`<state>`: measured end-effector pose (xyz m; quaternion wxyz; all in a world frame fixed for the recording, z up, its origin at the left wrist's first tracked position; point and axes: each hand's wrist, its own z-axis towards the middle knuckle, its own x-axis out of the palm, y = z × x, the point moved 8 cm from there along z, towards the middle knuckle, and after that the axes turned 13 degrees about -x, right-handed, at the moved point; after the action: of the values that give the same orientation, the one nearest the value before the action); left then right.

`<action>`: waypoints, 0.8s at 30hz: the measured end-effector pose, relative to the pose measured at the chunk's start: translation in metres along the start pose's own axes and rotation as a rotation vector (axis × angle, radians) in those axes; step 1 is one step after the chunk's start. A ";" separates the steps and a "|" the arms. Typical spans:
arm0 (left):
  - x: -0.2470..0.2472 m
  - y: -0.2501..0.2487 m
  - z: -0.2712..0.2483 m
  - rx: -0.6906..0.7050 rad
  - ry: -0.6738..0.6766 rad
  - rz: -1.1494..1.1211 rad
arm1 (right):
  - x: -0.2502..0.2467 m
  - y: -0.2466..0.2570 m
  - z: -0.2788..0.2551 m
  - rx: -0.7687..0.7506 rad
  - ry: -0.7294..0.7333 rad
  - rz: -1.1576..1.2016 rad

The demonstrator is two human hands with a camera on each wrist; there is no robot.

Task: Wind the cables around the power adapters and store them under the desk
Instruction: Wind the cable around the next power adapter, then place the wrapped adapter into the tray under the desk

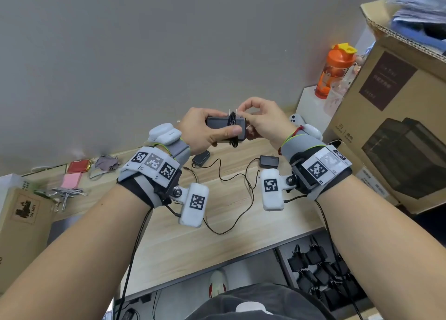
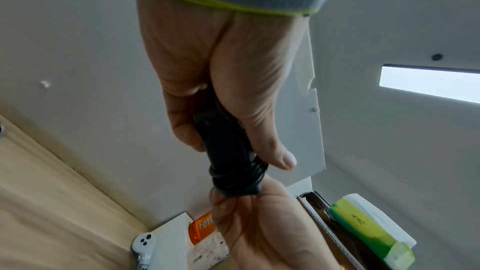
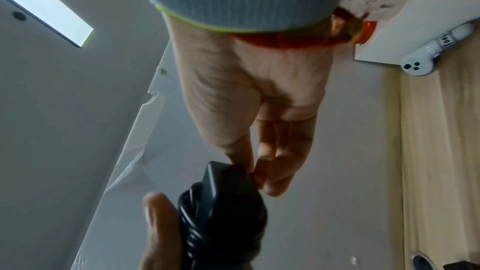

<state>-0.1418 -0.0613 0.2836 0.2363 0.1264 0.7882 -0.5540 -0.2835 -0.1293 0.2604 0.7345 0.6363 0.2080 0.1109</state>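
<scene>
My left hand point(image 1: 207, 129) grips a black power adapter point(image 1: 217, 124) held up above the desk, thumb pressed across its front. Its black cable point(image 1: 233, 126) is wound several times around the middle of the block, beside the two metal prongs. My right hand point(image 1: 255, 119) pinches the adapter's right end with thumb and fingertips point(image 3: 249, 163). The left wrist view shows the adapter point(image 2: 221, 141) with its coils point(image 2: 239, 176). Two more black adapters point(image 1: 200, 157) point(image 1: 269, 161) lie on the wooden desk point(image 1: 205, 242) with loose cables point(image 1: 239, 177). Under the desk, several wound adapters point(image 1: 321, 269) sit in a bin.
A large cardboard box point(image 1: 391, 117) stands at the right, with an orange bottle point(image 1: 334, 71) and a white controller point(image 1: 295, 120) beside it. A smaller cardboard box point(image 1: 21, 223), cloth, a pink pad and clips sit at the left. A grey wall runs behind the desk.
</scene>
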 end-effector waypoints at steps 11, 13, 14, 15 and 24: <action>0.066 0.026 0.020 -0.137 0.126 -0.293 | -0.018 -0.054 -0.045 0.130 -0.001 0.248; 0.090 0.034 0.020 -0.181 0.164 -0.306 | -0.032 -0.072 -0.057 0.168 -0.049 0.241; 0.103 0.039 0.019 -0.205 0.171 -0.292 | -0.041 -0.082 -0.066 0.189 -0.089 0.234; 0.108 0.043 0.020 -0.216 0.154 -0.276 | -0.047 -0.087 -0.071 0.200 -0.116 0.219; 0.247 0.082 0.000 -0.289 0.316 -0.014 | -0.119 -0.185 -0.173 0.390 -0.262 0.001</action>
<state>-0.3152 -0.0478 0.0906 0.1213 0.1711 0.8875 -0.4103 -0.4856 -0.0574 0.0810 0.6182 0.7754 0.1281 -0.0149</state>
